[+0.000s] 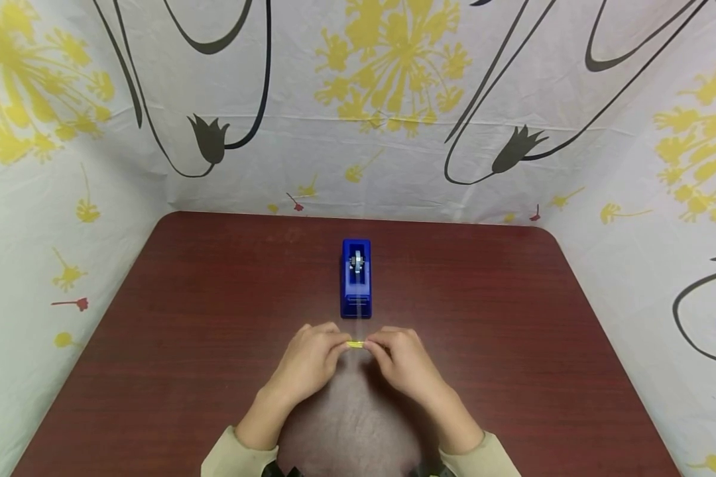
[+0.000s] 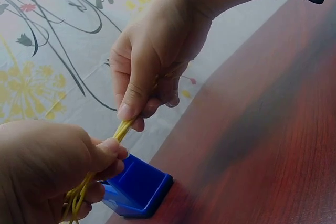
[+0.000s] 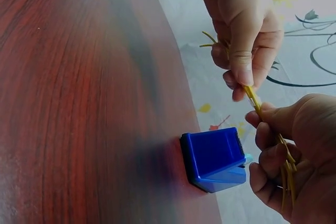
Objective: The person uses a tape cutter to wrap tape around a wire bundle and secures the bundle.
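Between my two hands runs a short bundle of thin yellow wires. My left hand pinches one end with thumb and fingertips, and my right hand pinches the other, the fingertips close together. Loose wire ends trail through the right hand's curled fingers in the right wrist view. A bit of clear tape shows on the bundle between the hands. Just beyond them stands a blue tape dispenser, and a faint clear strip reaches from its front toward the wires.
The dispenser stands on a dark red wooden table with rounded far corners. A white sheet printed with yellow flowers and dark stems hangs behind the table and along both sides.
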Available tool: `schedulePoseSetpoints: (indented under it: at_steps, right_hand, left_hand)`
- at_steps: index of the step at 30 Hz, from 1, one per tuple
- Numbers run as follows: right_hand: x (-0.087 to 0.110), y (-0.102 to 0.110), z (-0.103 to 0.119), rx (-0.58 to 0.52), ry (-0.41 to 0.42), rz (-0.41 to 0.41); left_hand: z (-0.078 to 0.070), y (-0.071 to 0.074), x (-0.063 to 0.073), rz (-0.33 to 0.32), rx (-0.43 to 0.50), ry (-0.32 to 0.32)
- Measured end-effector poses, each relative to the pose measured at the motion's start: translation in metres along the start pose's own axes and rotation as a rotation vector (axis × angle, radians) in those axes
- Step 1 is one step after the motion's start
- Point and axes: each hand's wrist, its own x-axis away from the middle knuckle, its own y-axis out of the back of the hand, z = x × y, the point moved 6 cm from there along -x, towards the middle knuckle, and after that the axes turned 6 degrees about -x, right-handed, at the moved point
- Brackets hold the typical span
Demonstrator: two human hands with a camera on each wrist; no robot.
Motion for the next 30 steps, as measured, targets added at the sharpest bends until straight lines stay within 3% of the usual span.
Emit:
schedulePoseSetpoints:
  at_steps: [8,22,30]
  right_hand:
    - [0.0025,-0.0001,-0.0016,0.001,0.037,-0.028]
    - [0.0033,0.0024,-0.0019,-0.053,0.122,-0.080]
    - [0.0013,0.0024,-0.0021,-0.063,0.136,-0.080]
  left_hand:
    - [-0.0024,-0.0017,-0.0012,0.049,-0.014,-0.004]
    - [-0.0027,0.0029,-0.0021,-0.048,-0.006,-0.010]
    - [-0.0030,0.0066,-0.0002,-0.170,-0.008,-0.053]
